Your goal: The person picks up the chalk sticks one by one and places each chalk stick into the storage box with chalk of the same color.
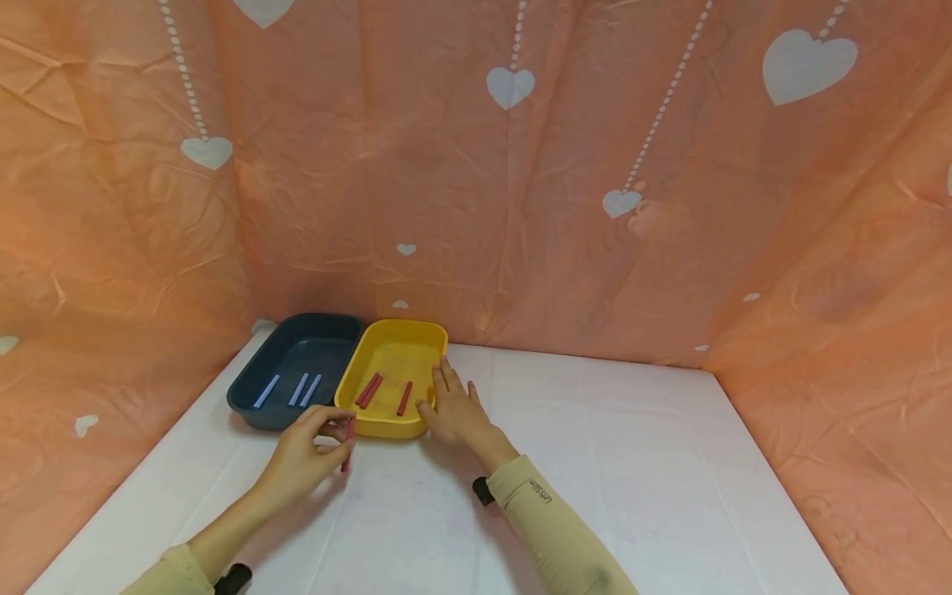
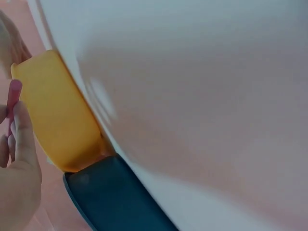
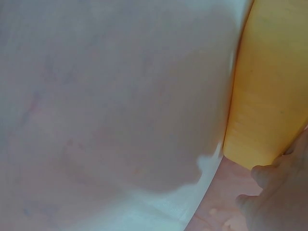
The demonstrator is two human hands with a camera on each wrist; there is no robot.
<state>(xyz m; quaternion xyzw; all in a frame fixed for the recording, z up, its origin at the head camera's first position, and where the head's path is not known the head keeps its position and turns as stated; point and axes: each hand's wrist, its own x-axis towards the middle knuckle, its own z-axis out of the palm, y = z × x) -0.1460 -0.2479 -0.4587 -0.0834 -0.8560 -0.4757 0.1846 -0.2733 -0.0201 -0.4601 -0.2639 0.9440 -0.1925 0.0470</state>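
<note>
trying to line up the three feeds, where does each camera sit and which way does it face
Head: on the head, looking forward and down at the table; both forearms and hands show.
Left wrist: beside the left hand, which pinches a red stick.
Right wrist: facing the yellow tray; right hand touches it.
All three views show the yellow tray.

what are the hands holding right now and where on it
The left hand pinches a red stick near its upper end; the right hand holds nothing, resting against the yellow tray.

The right sleeve (image 1: 554,529) bears small dark lettering (too small to read).
</note>
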